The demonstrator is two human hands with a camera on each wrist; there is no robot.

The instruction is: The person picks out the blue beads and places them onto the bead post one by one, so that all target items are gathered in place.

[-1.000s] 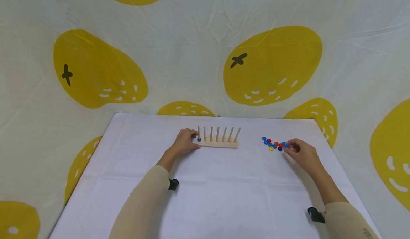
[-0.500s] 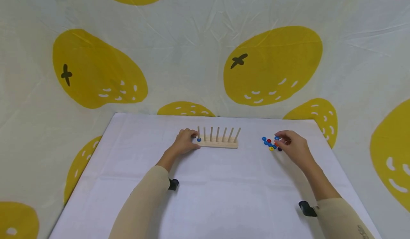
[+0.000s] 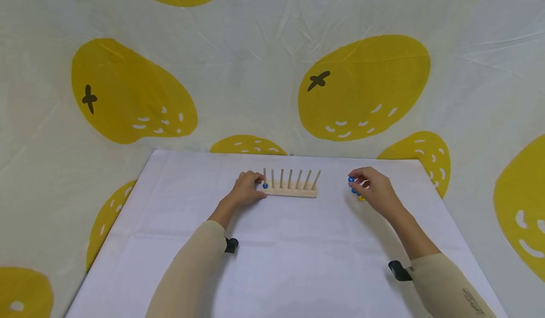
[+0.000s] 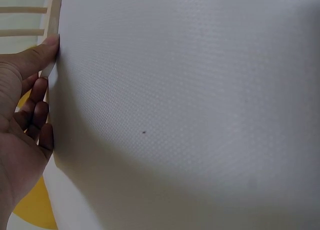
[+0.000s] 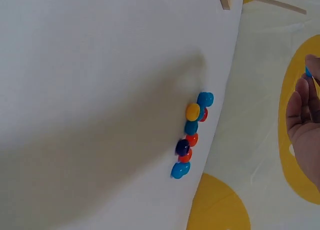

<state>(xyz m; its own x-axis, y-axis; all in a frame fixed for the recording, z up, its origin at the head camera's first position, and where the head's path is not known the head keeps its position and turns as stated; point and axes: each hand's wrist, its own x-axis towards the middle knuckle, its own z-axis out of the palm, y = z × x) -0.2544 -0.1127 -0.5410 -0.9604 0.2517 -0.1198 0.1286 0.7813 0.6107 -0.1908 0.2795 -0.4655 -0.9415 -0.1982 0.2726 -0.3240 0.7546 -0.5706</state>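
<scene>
A wooden peg rack [image 3: 294, 191] stands on the white cloth with a row of upright pegs. On its leftmost peg sits one blue bead [image 3: 265, 186]. My left hand [image 3: 246, 189] grips the rack's left end; the left wrist view shows the thumb [image 4: 44, 52] on one side of the base. To the right, my right hand [image 3: 374, 189] pinches a blue bead [image 5: 308, 72] between thumb and finger, above the table. Below it lies a cluster of loose beads, among them a yellow bead [image 5: 193, 112] and a dark purple bead [image 5: 183, 147]. In the head view the hand hides most of them.
The white-covered table [image 3: 294, 261] ends at a back edge just behind the rack. A hanging cloth [image 3: 247, 72] printed with yellow fruit rises behind it. Black wrist cameras sit at both sleeves, near the tabletop.
My right hand has lifted a blue bead from the cluster's right side and carried it left, over the other beads. The left hand and the rack stay in place.
</scene>
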